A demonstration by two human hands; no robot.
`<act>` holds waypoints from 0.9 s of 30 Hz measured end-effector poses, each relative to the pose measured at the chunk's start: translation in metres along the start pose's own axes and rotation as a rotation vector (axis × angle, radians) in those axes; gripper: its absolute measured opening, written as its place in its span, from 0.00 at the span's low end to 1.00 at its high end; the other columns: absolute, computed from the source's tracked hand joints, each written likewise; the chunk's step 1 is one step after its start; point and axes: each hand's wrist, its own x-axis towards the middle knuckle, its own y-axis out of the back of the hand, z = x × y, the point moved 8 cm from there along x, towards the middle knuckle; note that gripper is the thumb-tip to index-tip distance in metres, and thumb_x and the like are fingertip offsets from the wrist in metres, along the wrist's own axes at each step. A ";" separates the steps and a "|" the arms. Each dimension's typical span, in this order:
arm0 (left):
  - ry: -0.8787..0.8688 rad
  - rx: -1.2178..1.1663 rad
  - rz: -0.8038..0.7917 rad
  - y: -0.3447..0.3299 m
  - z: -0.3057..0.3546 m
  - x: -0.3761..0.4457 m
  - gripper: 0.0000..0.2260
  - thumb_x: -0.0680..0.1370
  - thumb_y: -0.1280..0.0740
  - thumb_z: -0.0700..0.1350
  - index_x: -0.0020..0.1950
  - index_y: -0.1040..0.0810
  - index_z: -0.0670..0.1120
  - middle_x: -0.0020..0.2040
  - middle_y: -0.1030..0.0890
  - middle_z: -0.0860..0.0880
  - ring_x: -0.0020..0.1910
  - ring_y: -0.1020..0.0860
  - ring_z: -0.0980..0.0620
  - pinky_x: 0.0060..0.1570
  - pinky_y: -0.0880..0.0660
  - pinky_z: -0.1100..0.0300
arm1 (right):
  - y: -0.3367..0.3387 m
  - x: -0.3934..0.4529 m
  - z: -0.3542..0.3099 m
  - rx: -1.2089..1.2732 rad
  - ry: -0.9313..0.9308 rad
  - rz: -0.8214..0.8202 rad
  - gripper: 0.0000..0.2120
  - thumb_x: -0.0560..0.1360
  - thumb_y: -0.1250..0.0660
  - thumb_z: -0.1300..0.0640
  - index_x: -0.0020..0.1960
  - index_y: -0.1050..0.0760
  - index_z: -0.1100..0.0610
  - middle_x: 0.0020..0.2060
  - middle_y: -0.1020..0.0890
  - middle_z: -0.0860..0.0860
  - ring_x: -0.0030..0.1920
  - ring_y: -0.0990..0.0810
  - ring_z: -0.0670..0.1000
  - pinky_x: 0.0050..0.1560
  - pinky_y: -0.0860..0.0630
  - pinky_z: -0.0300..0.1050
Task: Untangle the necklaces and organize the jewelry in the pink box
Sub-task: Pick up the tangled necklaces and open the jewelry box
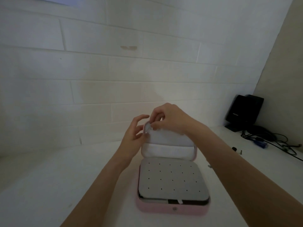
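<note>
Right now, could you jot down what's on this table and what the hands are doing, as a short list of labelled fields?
box: pink box, open on the white table, lid upright
lid: white padded lining
base: grey panel with small holes covers it
left hand: fingers spread at the lid's top left corner
right hand: pinching at that same corner
necklaces: none clearly visible
background: black speaker and cables, far right

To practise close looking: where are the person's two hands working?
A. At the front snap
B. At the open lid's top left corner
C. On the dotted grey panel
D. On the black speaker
B: both the left hand and right hand meet at the upright lid's top left corner.
</note>
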 end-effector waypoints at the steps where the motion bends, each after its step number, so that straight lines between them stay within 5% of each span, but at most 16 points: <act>1: 0.030 -0.034 -0.015 0.000 -0.002 0.000 0.22 0.76 0.37 0.32 0.62 0.30 0.56 0.56 0.20 0.48 0.53 0.21 0.50 0.47 0.24 0.58 | 0.000 0.000 0.001 0.012 0.013 0.031 0.06 0.69 0.29 0.64 0.40 0.20 0.54 0.34 0.19 0.48 0.33 0.24 0.39 0.37 0.31 0.28; 7: 0.203 -0.205 0.040 0.003 -0.012 0.005 0.19 0.73 0.44 0.33 0.57 0.27 0.52 0.41 0.19 0.49 0.39 0.26 0.51 0.34 0.32 0.60 | -0.002 -0.004 0.001 -0.016 0.067 0.190 0.04 0.69 0.29 0.64 0.43 0.19 0.58 0.38 0.17 0.51 0.35 0.24 0.39 0.39 0.31 0.26; 12: 0.203 -0.188 0.063 0.005 -0.011 0.006 0.11 0.77 0.40 0.40 0.55 0.24 0.52 0.44 0.18 0.47 0.43 0.21 0.50 0.44 0.26 0.58 | 0.020 -0.017 -0.010 0.097 0.088 0.357 0.03 0.70 0.29 0.62 0.41 0.20 0.56 0.34 0.18 0.48 0.29 0.27 0.34 0.35 0.34 0.27; 17: 0.108 -0.165 0.032 0.001 -0.001 0.004 0.06 0.80 0.39 0.45 0.52 0.23 0.50 0.45 0.19 0.50 0.44 0.21 0.53 0.40 0.26 0.62 | 0.022 -0.019 -0.015 0.109 0.051 0.239 0.03 0.71 0.30 0.62 0.40 0.20 0.55 0.28 0.19 0.46 0.28 0.25 0.39 0.32 0.32 0.29; 21: 0.057 -0.101 0.015 -0.001 0.005 0.004 0.07 0.78 0.36 0.45 0.46 0.19 0.47 0.48 0.18 0.53 0.49 0.21 0.54 0.48 0.26 0.60 | 0.008 -0.020 -0.005 0.096 0.008 0.199 0.03 0.71 0.29 0.61 0.40 0.20 0.54 0.26 0.21 0.46 0.28 0.24 0.40 0.33 0.30 0.29; 27: 0.055 -0.100 0.070 0.005 0.003 0.004 0.06 0.76 0.34 0.40 0.39 0.23 0.44 0.46 0.19 0.49 0.44 0.23 0.53 0.45 0.27 0.55 | 0.013 -0.032 0.021 0.232 -0.081 0.196 0.03 0.70 0.28 0.61 0.42 0.19 0.54 0.34 0.18 0.50 0.32 0.24 0.39 0.38 0.28 0.32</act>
